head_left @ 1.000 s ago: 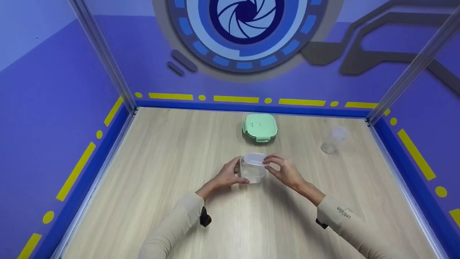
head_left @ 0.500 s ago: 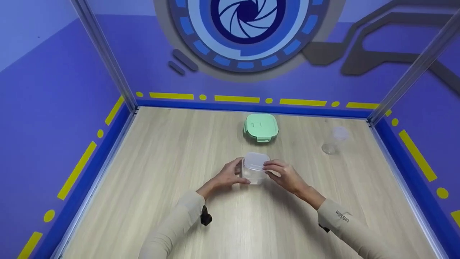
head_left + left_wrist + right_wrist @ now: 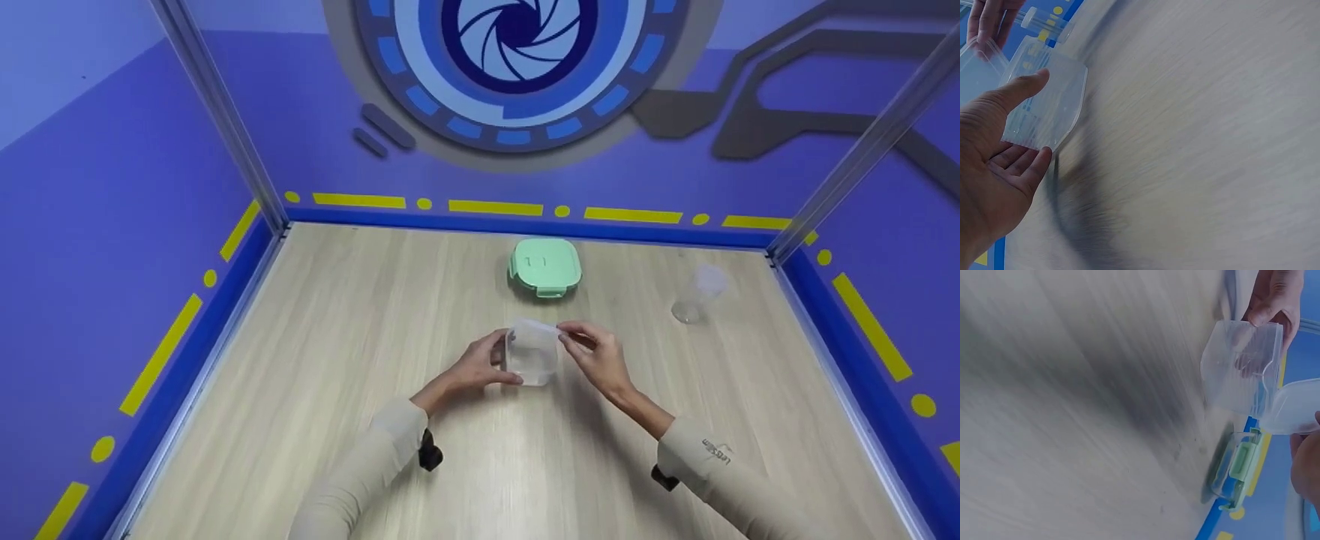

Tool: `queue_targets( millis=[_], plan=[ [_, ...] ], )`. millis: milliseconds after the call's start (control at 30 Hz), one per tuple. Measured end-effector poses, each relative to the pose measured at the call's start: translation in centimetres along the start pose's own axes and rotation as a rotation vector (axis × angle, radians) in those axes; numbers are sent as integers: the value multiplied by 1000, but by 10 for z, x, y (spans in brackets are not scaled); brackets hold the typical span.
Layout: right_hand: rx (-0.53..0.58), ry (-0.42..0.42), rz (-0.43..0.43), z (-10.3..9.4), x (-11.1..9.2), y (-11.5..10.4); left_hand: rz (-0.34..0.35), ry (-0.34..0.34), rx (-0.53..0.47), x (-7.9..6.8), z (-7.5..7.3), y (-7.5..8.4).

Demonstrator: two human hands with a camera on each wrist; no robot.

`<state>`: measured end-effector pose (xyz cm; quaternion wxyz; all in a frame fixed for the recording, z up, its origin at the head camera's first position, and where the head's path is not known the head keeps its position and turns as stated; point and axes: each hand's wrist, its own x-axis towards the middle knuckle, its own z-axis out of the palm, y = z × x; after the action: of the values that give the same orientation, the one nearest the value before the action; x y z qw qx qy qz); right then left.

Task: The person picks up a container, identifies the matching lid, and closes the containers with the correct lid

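Note:
My left hand (image 3: 474, 365) grips a clear square plastic container (image 3: 531, 361) from its left side, thumb in front. In the left wrist view, the container (image 3: 1053, 98) sits between the thumb and fingers of that hand. My right hand (image 3: 602, 364) pinches the container's translucent lid by its edge at the right. In the right wrist view, the lid (image 3: 1297, 405) stands tilted up off the container (image 3: 1241, 365), near its rim; whether the two touch is hard to tell. The fingers of my right hand (image 3: 1307, 467) are partly cut off there.
Behind the container stands a glass food box with a green clip lid (image 3: 547, 268). A clear, see-through cup or jar (image 3: 699, 294) stands at the back right of the wooden table (image 3: 360, 315). Blue panels (image 3: 150, 225) wall in the left, back and right.
Half a second ago the lid lay across the container's top. My right hand has since raised and tilted it up, exposing the opening. The left hand's hold stays the same.

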<state>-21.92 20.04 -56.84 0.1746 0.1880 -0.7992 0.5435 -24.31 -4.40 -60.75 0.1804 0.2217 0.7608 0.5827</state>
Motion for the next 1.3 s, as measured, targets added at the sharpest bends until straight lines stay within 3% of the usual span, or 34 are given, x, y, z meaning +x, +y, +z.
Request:
queue_targets(
  millis=[67, 300, 467, 833, 1067, 1167, 1300],
  plan=[
    [-39, -35, -70, -1, -2, 1, 2, 2, 7, 0, 0, 0],
    [-317, -217, -428, -4, -14, 16, -14, 19, 41, -1, 0, 1],
    [-402, -296, -550, -5, -17, 22, -2, 27, 74, -1, 0, -1],
    [-437, -403, -615, -12, -12, 27, -26, 17, 39, 1, -2, 0],
    [-410, -373, -603, -8, -3, 23, -17, 20, 41, 5, -4, -1],
    [-397, -342, -555, -5, 2, 19, -18, 15, 48, 7, -5, -2],
    [-389, -349, -385, -2, 10, 14, -21, 9, 49, 10, -7, -2]
  ],
)
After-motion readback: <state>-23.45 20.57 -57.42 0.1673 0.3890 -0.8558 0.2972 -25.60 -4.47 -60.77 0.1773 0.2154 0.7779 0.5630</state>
